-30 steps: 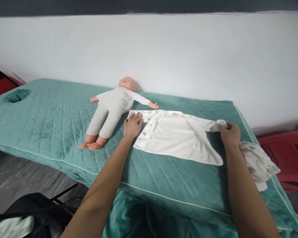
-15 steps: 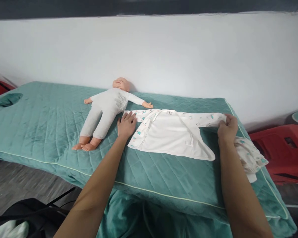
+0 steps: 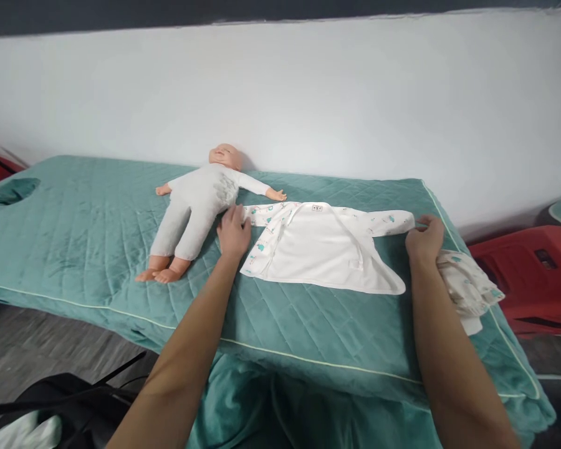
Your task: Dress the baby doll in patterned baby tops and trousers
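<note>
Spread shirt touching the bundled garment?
Apart. The head view shows green cover between the spread shirt and the right forearm; the bundled garment lies beyond the forearm.

The left hand [image 3: 234, 232] and right hand [image 3: 425, 239] are bare, with slender fingers [image 3: 237, 214] at the grip. Just behind it each wrist [image 3: 232, 253] narrows; farther back the left forearm [image 3: 194, 330] and right forearm [image 3: 449, 355], also bare, broaden into rounded, smooth-outlined shapes, thickest farthest from the grip.

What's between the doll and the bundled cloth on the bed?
In the head view, the spread-out white jacket lies between the doll and the bundled cloth, with the left hand and right hand near its ends.
</note>
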Demonstrator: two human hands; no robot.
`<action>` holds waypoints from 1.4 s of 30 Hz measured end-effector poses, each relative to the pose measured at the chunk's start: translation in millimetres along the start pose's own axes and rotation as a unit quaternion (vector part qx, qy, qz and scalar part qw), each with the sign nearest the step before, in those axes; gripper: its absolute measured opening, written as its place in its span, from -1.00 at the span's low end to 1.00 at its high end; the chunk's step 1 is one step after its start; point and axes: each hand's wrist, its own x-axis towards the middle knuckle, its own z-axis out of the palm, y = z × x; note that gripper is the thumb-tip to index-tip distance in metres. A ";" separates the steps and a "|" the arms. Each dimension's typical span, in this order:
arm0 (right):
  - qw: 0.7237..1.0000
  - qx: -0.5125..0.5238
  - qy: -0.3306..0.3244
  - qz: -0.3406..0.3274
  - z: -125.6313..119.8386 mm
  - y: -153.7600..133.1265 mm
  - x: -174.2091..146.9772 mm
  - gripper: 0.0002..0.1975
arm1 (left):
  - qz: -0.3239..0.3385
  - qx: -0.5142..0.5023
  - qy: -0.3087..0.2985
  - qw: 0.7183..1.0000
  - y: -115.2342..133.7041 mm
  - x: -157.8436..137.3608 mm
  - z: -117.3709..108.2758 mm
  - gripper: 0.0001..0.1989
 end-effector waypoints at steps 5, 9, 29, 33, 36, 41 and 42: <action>0.981 0.009 0.002 -0.193 -14.5 -53.5 -54.3 -0.60 | 0.063 -0.115 0.118 0.984 9.9 -33.2 -22.7 -0.64; 0.948 0.168 -0.150 -0.225 6.4 -110.0 -116.6 -0.69 | 0.115 -0.124 0.106 0.980 19.0 -89.4 -43.4 -0.73; 0.914 0.215 -0.340 -0.052 143.9 -182.5 -138.3 -0.64 | 0.134 0.042 -0.024 0.990 31.0 -124.8 -46.2 -0.86; 0.901 0.279 -0.330 0.040 138.7 -183.2 -132.2 -0.62 | 0.161 0.030 -0.001 0.987 35.2 -127.6 -48.0 -0.83; 0.930 0.222 -0.292 0.009 133.5 -178.9 -123.0 -0.64 | 0.205 0.008 -0.027 0.978 49.0 -130.6 -43.5 -0.81; 0.957 0.046 -0.266 -0.104 122.6 -165.5 -109.5 -0.63 | 0.221 -0.052 -0.053 0.972 77.8 -132.2 -27.5 -0.76; 0.957 0.016 -0.266 -0.115 121.1 -163.9 -108.5 -0.62 | 0.218 -0.062 -0.054 0.973 81.9 -131.9 -25.1 -0.76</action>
